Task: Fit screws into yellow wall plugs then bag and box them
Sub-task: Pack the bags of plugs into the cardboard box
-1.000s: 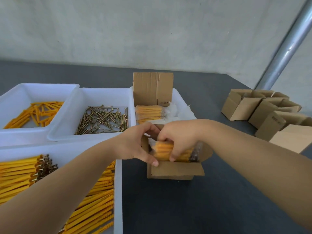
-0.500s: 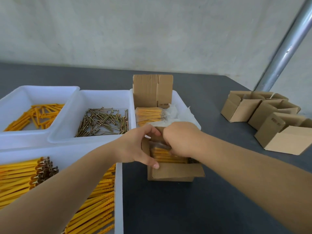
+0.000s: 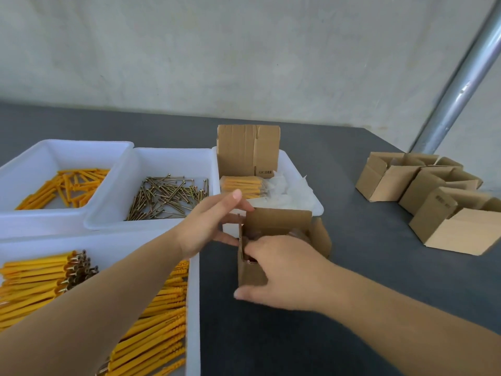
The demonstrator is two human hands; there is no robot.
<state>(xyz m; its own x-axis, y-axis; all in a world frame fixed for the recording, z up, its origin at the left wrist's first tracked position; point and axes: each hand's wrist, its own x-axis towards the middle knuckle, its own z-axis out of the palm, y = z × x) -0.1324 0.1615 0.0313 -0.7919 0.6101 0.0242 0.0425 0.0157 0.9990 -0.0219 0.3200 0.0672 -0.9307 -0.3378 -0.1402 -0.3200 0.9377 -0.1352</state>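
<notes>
Boxing is underway at the centre of the frame: the right hand (image 3: pixel 284 270) is reaching into the small cardboard box (image 3: pixel 271 240), its fingers hidden inside so their state cannot be told, thumb spread along the near wall. The left hand (image 3: pixel 214 223) is steadying the box's left side, fingers straight and apart. Flaps are standing open, so closing looks left to do. Fitted plugs (image 3: pixel 81 299) are filling the lower-left tray; loose screws (image 3: pixel 168 195) and a bagged bundle (image 3: pixel 244 185) are waiting above. Dark table (image 3: pixel 352 280) lies open at right, before the empty boxes (image 3: pixel 433 196).
</notes>
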